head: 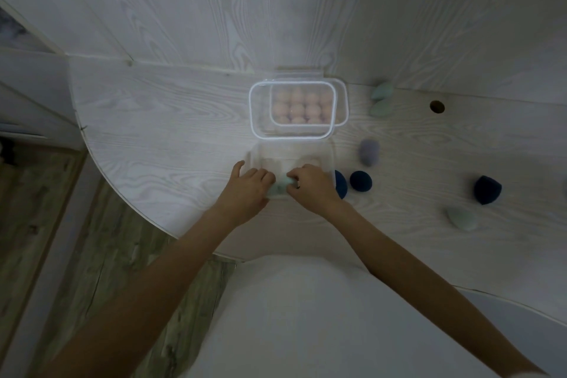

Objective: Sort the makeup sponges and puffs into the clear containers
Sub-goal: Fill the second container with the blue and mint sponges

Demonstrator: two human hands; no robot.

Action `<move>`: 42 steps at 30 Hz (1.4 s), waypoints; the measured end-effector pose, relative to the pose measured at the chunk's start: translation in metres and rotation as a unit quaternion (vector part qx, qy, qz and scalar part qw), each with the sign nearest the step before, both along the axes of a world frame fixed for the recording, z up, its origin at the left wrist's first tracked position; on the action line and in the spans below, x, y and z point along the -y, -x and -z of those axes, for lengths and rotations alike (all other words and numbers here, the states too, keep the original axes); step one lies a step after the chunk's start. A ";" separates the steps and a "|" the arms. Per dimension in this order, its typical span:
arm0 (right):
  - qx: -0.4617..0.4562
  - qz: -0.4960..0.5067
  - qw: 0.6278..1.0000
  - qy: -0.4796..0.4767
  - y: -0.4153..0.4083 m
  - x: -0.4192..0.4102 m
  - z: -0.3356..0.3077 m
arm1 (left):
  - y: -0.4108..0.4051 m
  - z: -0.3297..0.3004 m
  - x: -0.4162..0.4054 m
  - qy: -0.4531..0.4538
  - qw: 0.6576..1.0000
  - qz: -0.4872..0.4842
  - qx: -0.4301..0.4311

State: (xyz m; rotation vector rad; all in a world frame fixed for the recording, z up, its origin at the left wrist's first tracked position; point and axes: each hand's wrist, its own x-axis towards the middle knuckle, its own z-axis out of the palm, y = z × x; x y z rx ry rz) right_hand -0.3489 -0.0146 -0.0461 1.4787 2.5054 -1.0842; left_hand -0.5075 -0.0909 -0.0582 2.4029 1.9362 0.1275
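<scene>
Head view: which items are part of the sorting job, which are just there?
Job: near clear container; far container of peach puffs; mint sponge between left hand and right hand; loose sponges, e.g. navy, lilac.
Just there: desk cable hole; wood floor.

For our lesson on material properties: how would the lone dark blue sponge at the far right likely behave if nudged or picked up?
The dark blue sponge looks rounded with a flat cut face, so it may wobble or roll briefly. It is probably foam: light and squashy, not fragile.
</scene>
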 end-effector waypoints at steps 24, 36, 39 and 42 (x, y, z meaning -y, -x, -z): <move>-0.127 0.152 0.963 -0.183 -0.096 -0.069 -0.022 | -0.033 0.008 -0.008 -0.028 0.999 -0.032 0.009; 0.088 0.060 0.957 -0.269 -0.121 -0.181 0.027 | -0.054 -0.001 -0.021 -0.008 0.992 -0.099 0.076; 0.044 0.128 0.958 -0.251 -0.133 -0.168 0.030 | -0.057 -0.004 -0.023 -0.009 0.992 -0.088 0.091; -0.060 0.183 0.954 -0.229 -0.138 -0.144 0.019 | -0.054 -0.005 -0.023 -0.008 0.994 -0.070 0.084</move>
